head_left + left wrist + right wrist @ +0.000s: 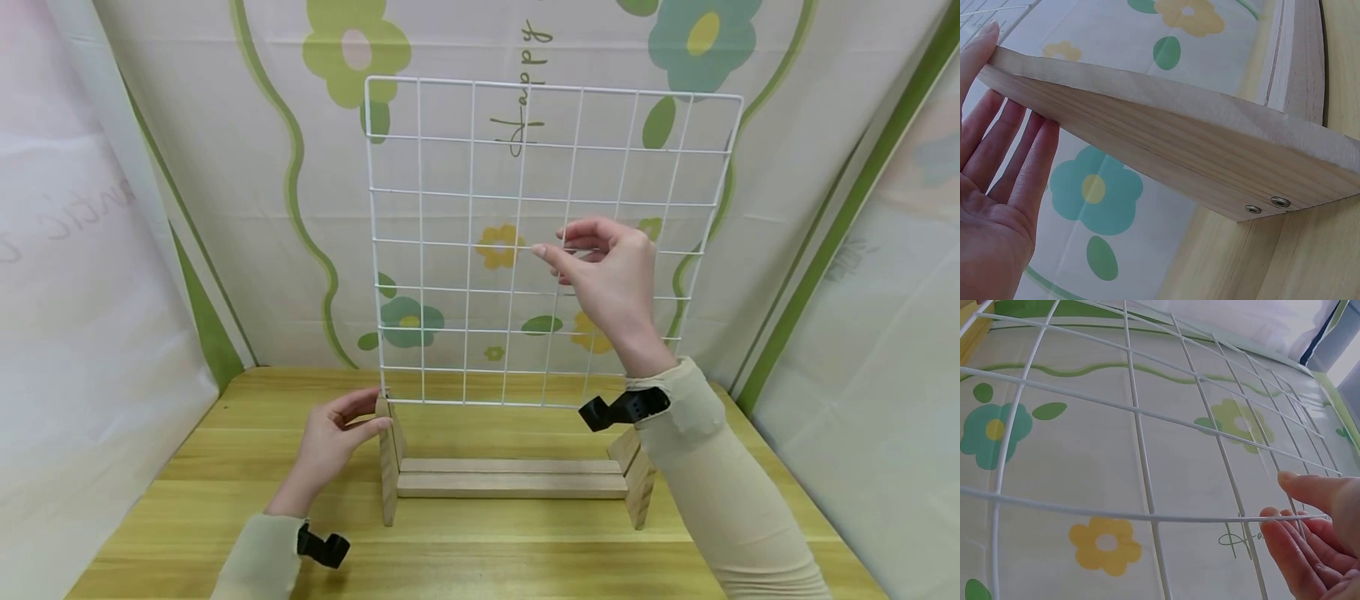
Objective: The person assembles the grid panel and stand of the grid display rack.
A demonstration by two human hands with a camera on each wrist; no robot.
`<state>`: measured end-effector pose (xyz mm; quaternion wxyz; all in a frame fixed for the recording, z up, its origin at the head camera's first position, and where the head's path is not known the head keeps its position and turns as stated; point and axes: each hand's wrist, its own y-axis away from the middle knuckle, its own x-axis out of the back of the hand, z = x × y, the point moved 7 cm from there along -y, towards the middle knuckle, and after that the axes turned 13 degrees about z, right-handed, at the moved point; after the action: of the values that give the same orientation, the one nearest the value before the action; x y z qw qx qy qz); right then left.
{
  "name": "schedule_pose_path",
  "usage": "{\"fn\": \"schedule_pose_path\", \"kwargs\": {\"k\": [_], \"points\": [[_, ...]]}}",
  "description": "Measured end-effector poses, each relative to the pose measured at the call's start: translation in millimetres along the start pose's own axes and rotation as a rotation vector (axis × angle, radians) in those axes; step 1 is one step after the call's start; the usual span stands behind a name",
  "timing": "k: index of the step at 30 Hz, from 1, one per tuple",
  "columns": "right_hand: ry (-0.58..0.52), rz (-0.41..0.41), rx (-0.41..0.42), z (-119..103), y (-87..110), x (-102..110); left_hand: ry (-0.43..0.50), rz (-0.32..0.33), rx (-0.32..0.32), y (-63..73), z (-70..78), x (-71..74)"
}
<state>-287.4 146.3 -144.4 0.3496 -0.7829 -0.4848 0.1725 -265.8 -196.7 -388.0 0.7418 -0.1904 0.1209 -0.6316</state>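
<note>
A white wire grid panel (491,243) stands upright, its lower left corner at the top of the wooden stand's left side board (388,467). My right hand (611,267) is at the middle right of the grid, fingers bent around one of its wires with the thumb on the near side. In the right wrist view, the thumb (1307,487) and fingertips are close to crossing wires. My left hand (330,442) holds the top of the side board between thumb and fingers. The left wrist view shows the board's outer face (1147,144) with two screw heads. My right forearm hides the grid's lower right corner.
Two wooden slats (510,485) join the left side board to the right one (640,483) near the table top (480,550). A flower-printed fabric backdrop (270,250) rises behind the grid, and fabric walls flank the table on both sides.
</note>
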Motion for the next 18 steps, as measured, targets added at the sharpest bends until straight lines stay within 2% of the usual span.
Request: {"fn": "schedule_pose_path", "kwargs": {"k": [18], "points": [[-0.004,0.032,0.052,-0.8,7.2,4.0,0.009,0.015,-0.019,-3.1,-5.9,-1.7]]}}
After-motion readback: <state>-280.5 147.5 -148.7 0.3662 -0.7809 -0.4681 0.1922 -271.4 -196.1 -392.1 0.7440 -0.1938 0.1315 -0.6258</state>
